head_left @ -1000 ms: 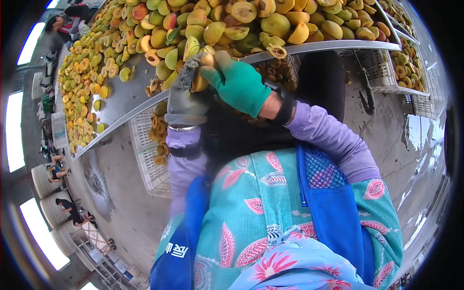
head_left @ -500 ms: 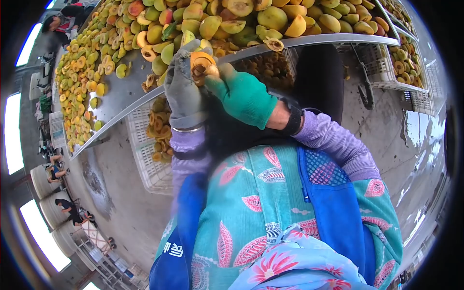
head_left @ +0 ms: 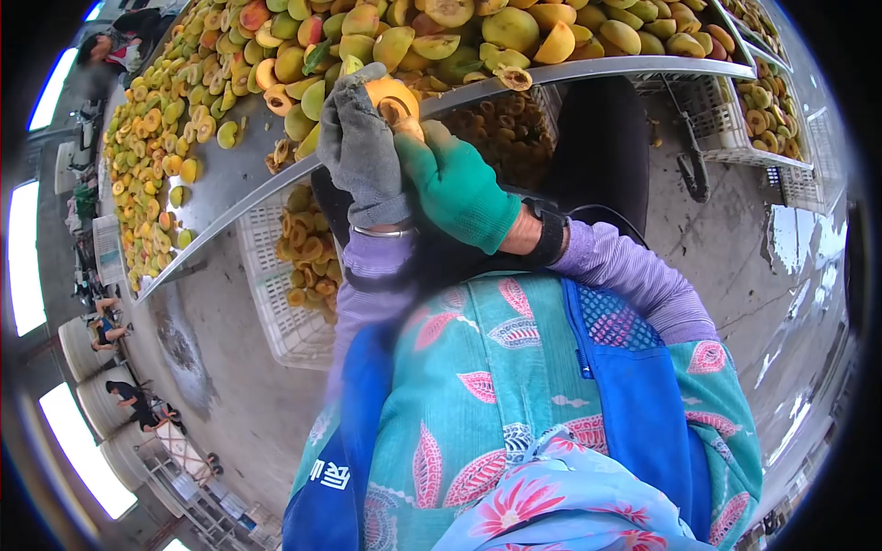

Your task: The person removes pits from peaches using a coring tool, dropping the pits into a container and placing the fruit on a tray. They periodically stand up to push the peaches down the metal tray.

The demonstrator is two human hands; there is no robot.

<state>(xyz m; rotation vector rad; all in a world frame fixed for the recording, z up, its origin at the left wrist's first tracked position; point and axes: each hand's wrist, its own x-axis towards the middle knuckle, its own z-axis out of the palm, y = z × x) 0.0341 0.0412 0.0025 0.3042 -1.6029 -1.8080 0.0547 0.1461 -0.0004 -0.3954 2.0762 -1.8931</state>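
Observation:
My left hand [head_left: 361,151], in a grey glove, is closed round a grey-handled tool [head_left: 366,73], most of which is hidden in the grip. My right hand [head_left: 462,184], in a green glove, pinches an orange fruit half [head_left: 397,99] between thumb and fingers. Both hands meet at this fruit, just in front of the metal table's edge [head_left: 248,204]. The cut side shows a brown hollow or stone; which one is unclear. Behind the hands lies a heap of whole and halved yellow-green fruit [head_left: 386,46].
Below the table edge, a white crate [head_left: 276,303] holds orange halves, and another batch of halves [head_left: 505,129] lies beneath. More crates of fruit [head_left: 772,119] stand at the right. A person [head_left: 115,50] is at the upper left; others are farther left.
Both hands have shifted slightly, the left one turning and its wrist moving right. The orange fruit half has tilted and sits a little higher and farther right.

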